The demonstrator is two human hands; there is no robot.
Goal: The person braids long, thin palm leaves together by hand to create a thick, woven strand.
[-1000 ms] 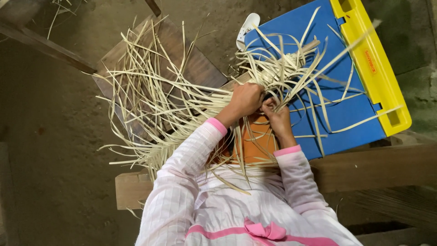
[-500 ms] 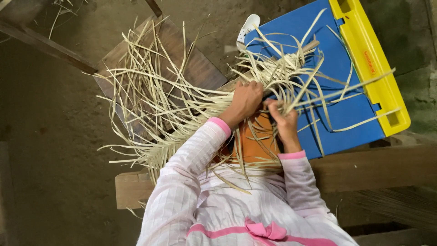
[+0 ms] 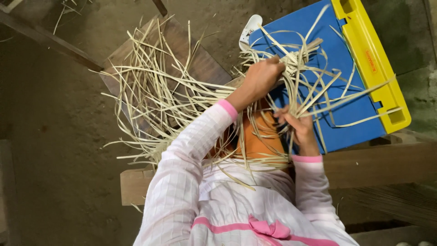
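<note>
Bare earthen floor (image 3: 59, 150), dull brown and uneven, lies under everything seen from above. Nearest the camera: pale pink checked sleeves and a garment with a pink band and bow (image 3: 266, 226). Beyond that, a rough wooden bench edge (image 3: 136, 184) runs across, continuing as a plank (image 3: 378, 161) on the right. Right hand (image 3: 296, 127): fingers curled closed around a few of the pale dry strips, low and close to the body, beside an orange surface (image 3: 255, 139) partly hidden by the forearms. Left hand (image 3: 264, 75): raised further out, closed in a fist on the gathered middle of the bundle of pale strips (image 3: 182, 98), which fans leftward over a dark wooden board (image 3: 186, 50) and rightward over a blue plastic panel (image 3: 346, 73). Strips loose, flat, straw-coloured, many curling at the ends. Beyond the panel: yellow plastic edge piece (image 3: 368, 59) with rectangular openings, set along its far side. Small white object (image 3: 251, 27) at the panel's upper left corner, kind not discernible. Farthest: dark wooden beam (image 3: 50, 41) crossing the upper left.
</note>
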